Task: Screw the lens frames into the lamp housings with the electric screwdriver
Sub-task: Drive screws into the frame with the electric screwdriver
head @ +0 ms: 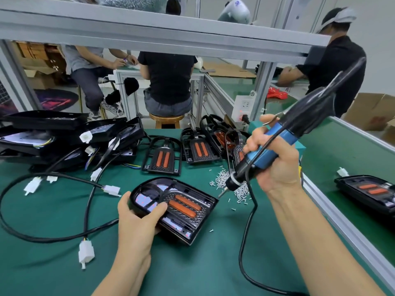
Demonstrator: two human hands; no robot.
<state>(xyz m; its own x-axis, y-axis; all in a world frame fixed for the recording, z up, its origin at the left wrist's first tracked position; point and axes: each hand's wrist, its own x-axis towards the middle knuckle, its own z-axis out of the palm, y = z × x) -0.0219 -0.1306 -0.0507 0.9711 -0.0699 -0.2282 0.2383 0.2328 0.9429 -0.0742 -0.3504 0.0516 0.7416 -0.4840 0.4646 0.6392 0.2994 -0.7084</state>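
Far left: stack of black lamp housings [64, 137], wires trailing out, white connectors [86, 252] scattered on the green bench mat [53, 272]. A black cable [42, 238] loops across the mat.

Left hand [136, 221] grips the near-left edge of the lamp housing being worked [174, 208]: thumb laid over the top face, fingers curled round the rounded end. Housing lies flat on the mat at centre, lens frame seated in it, two orange strips [186, 205] facing up.

Behind it: loose lens frames [163, 159], one flat, others leaning against each other in a row toward the right.

Right of the housing: heap of small silver screws [226, 182] lying loose on the mat, a few strays nearer.

Right hand [275, 165] wraps closed round the blue barrel of the electric screwdriver [271, 150], tool tilted, bit tip pointing down-left, just beside the housing's far-right corner; contact cannot be told. Its cord [245, 242] drops to the mat.

Far right, past the aluminium rail [342, 223]: another assembled lamp [369, 192] on the neighbouring green surface.

Background: three people at other benches.
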